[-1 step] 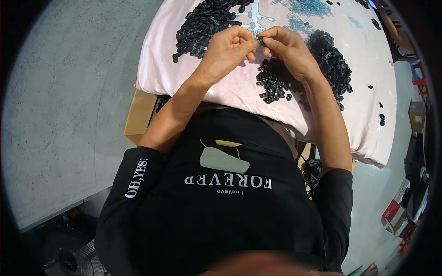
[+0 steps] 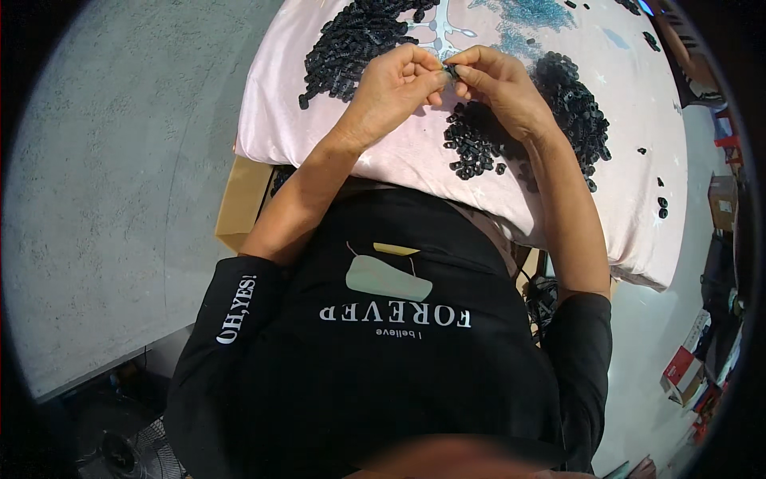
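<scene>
My left hand (image 2: 403,86) and my right hand (image 2: 501,88) meet over the pink cloth, fingertips nearly touching. Between them, thumbs and forefingers pinch a small black plastic part (image 2: 452,72), mostly hidden by the fingers. Left of my left hand spreads a big heap of black plastic pieces (image 2: 351,52). A loose cluster of small black pieces (image 2: 472,144) lies below my right hand, partly in its shadow. Beyond my right wrist rises another black heap (image 2: 570,108). Farther off is a tangled scatter of tiny bluish, wiry pieces (image 2: 531,24), too fine to make out.
The pink cloth (image 2: 279,120) covers the work table, with a few stray black pieces (image 2: 662,209) at its right. A cardboard box (image 2: 239,195) stands under the left edge. A fan (image 2: 120,453) is at lower left. Boxes (image 2: 685,371) sit on the floor at right, below another person's arm (image 2: 692,60).
</scene>
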A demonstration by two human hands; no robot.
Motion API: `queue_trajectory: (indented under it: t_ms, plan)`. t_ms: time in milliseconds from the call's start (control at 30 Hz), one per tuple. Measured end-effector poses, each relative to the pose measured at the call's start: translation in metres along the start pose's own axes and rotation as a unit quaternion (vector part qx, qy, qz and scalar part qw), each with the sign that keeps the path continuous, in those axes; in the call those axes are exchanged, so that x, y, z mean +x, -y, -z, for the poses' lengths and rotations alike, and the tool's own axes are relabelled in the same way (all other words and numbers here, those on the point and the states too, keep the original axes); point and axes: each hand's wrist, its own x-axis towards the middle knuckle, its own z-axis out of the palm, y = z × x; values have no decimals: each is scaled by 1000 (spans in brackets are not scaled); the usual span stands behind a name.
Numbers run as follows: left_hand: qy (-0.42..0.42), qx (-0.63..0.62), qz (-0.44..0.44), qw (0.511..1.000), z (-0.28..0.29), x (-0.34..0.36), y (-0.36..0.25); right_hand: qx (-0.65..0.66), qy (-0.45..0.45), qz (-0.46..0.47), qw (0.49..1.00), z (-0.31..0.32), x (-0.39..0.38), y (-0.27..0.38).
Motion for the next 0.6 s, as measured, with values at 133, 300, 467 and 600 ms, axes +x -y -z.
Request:
queue_trajectory:
  t_ms: [133,300,467,600]
  plan:
    - [15,-12,-22,1000,0,-1,1,4,15,-15,1000,0,-1,1]
    - [58,-8,-61,996,-1,0,-1,37,30,-23,999,2,1,-4]
    - [50,96,-115,987,-1,-2,-4,47,49,-25,997,0,0,0]
    - [36,114,-122,985,-1,-3,-1,43,56,-25,997,0,-1,0]
